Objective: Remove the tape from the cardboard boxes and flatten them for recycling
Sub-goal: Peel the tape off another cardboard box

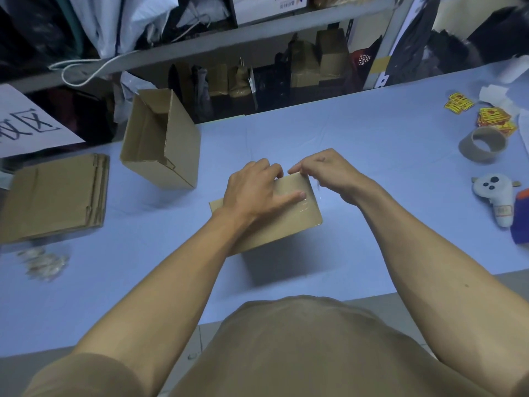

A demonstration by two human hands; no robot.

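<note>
Resting at the centre of the frame on the pale blue table [372,133], a closed cardboard box [289,224] carries a strip of clear tape [307,200] across its top near the right-hand edge. The left hand [254,190] lies on the box lid, thumb stretched flat toward the tape and the other fingers bent over the far edge, pressing the box down. The right hand [326,174] sits at the far right corner of the lid with its fingertips drawn together in a pinch at the box edge; whether they actually hold the tape end I cannot tell.

Up and left of this box, an open empty box [160,144] stands tilted on the table with its flaps up. Farther left, at the frame's left edge, lies a stack of flattened boxes [54,196], and below it a blurred heap of crumpled clear tape [43,262]. At the right edge are a bare cardboard tape core [483,144], yellow and red stickers [495,118] above it, and a white plush toy [492,196] below. Metal shelving [257,32] packed with bags and cartons fills the top of the frame.
</note>
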